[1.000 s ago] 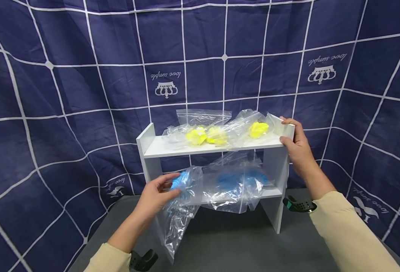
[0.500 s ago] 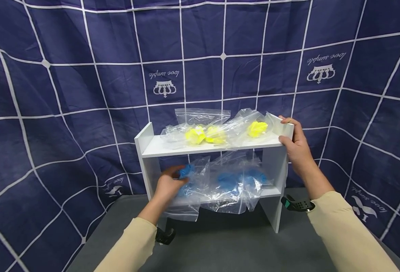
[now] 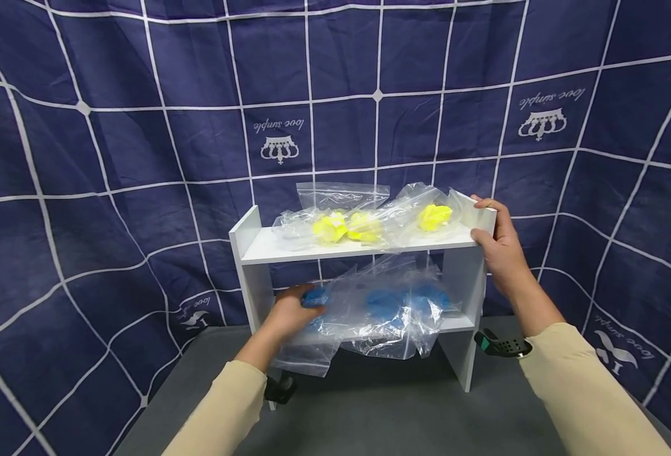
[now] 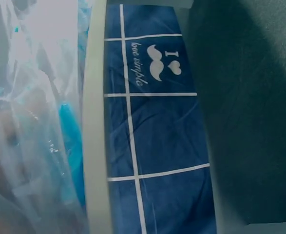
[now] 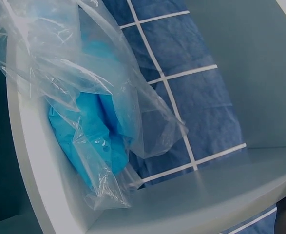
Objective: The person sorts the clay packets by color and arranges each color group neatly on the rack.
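My left hand point(image 3: 291, 313) is at the left end of the lower board of a small white shelf point(image 3: 272, 254). Its thumb and fingers grip a clear plastic bag point(image 3: 306, 354) with a crumpled blue thing point(image 3: 314, 296) inside. In the left wrist view, clear film and blue material point(image 4: 72, 146) lie beside a pale board edge point(image 4: 98, 122). Up at the top right corner, my right hand point(image 3: 503, 250) holds the shelf's side panel point(image 3: 485, 221), thumb in front and fingers over the edge.
More bagged blue things point(image 3: 383, 305) lie on the lower board, their film hanging over its front. Clear bags with crumpled yellow things point(image 3: 434, 217) lie on the upper board. Behind stands a blue gridded cloth point(image 3: 341, 139); a dark grey surface point(image 3: 392, 411) lies below.
My left hand has moved right and inward with the blue-filled bag, from in front of the shelf onto its lower board. The right hand stays on the side panel.
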The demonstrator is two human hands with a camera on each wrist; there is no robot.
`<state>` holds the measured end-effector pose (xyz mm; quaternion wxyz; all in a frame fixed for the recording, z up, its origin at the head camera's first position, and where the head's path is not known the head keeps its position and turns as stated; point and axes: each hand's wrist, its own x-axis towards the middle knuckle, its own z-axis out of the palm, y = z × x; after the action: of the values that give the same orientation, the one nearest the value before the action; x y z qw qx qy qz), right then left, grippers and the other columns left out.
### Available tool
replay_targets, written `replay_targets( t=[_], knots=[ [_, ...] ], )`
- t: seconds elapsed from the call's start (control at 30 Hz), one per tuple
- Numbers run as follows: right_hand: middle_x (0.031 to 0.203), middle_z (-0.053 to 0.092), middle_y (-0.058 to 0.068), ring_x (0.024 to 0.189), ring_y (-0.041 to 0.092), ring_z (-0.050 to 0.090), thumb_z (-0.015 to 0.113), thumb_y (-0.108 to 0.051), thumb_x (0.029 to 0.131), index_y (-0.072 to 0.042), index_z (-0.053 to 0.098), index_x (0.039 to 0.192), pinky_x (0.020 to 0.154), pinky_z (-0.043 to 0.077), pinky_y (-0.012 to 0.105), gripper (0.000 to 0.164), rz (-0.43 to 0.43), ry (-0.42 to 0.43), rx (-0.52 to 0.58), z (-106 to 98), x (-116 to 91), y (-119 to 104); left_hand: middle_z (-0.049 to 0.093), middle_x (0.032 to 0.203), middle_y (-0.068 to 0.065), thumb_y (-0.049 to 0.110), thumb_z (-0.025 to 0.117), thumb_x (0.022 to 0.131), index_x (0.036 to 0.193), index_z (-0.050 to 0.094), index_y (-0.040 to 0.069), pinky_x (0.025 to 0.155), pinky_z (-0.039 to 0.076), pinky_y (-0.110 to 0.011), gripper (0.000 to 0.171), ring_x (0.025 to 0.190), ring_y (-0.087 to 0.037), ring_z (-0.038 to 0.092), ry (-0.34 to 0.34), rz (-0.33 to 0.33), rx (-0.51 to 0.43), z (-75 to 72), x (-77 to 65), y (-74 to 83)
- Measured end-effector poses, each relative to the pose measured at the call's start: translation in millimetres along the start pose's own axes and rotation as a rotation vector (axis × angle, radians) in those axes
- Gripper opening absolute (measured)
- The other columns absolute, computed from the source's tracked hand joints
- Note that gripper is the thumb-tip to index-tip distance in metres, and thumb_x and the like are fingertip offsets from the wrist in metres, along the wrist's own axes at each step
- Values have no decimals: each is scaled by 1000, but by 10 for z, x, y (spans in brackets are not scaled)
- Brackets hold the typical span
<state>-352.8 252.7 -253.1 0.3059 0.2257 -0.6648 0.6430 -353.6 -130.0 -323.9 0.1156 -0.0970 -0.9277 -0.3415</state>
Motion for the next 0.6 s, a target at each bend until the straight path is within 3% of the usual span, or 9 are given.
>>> replay_targets(
  t=[0.1,0.23,0.4,0.5,0.6],
  knots=[
    [165,28,9,145,15,30,39,14,89,-23,48,126,97,32,13,53,0,1,-3,-4,-5,10,51,148,-19,39,71,90,147,49,14,108,43,-56,66,136,-43,47,-5,-5,10,-46,-40,32],
    [164,28,11,145,15,31,40,14,89,-21,48,126,98,32,12,52,-7,-5,-13,-13,-8,14,53,147,-15,37,68,93,143,53,14,109,41,-56,57,138,-39,46,51,104,22,-125,-161,69],
    [163,29,7,142,14,33,43,7,95,-21,44,138,97,32,13,51,-6,-33,-88,-60,-27,7,61,138,-7,23,69,94,132,63,14,103,46,-54,39,128,-31,56,183,377,38,-261,-446,65],
    [161,28,6,132,5,37,44,-8,103,-27,31,153,92,34,13,55,9,-73,-172,-126,-91,23,68,126,-1,11,70,91,126,66,15,93,53,-43,36,114,-22,66,344,572,60,-364,-603,-14],
    [158,30,14,125,3,40,45,-17,106,-27,17,160,88,36,13,62,-2,-117,-297,-205,-216,74,72,114,0,-1,68,86,121,69,13,90,52,-24,37,101,-16,69,513,707,55,-482,-713,-162]
  ],
)
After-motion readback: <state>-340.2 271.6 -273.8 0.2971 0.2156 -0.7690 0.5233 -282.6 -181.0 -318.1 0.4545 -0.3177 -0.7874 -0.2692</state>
